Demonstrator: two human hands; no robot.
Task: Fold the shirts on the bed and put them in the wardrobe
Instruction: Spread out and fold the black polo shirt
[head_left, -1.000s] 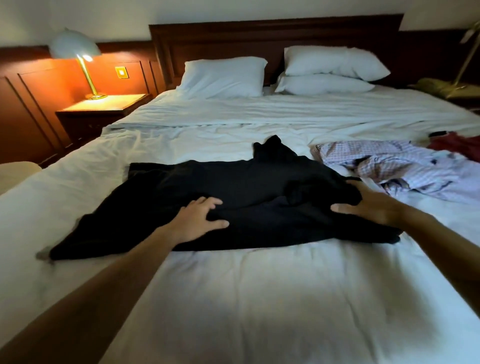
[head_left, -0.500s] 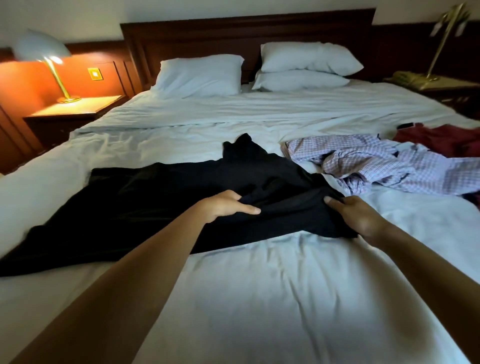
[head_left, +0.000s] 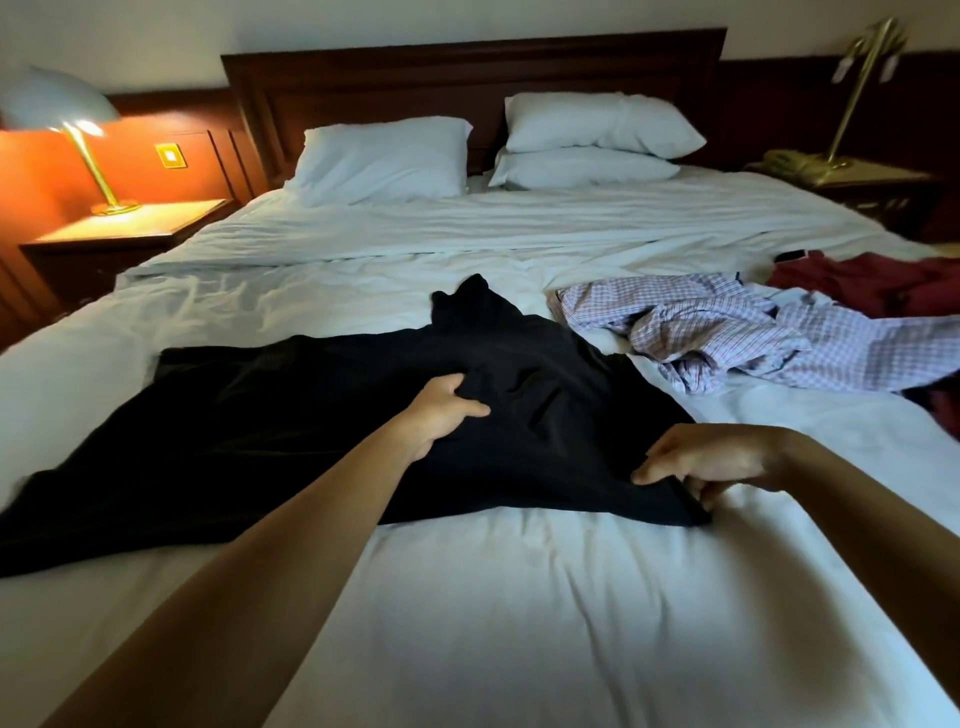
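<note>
Black shirt (head_left: 311, 426) lies on the bed (head_left: 519, 623) | your left grip (head_left: 441, 410) holds its middle | your right grip (head_left: 717, 462) slid down, now pinches its near corner | fold looks ready to start

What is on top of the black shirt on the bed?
On the black fabric shirt: the left hand gripping its middle, the right hand pinching its near corner. Anything beneath is hidden.
</note>
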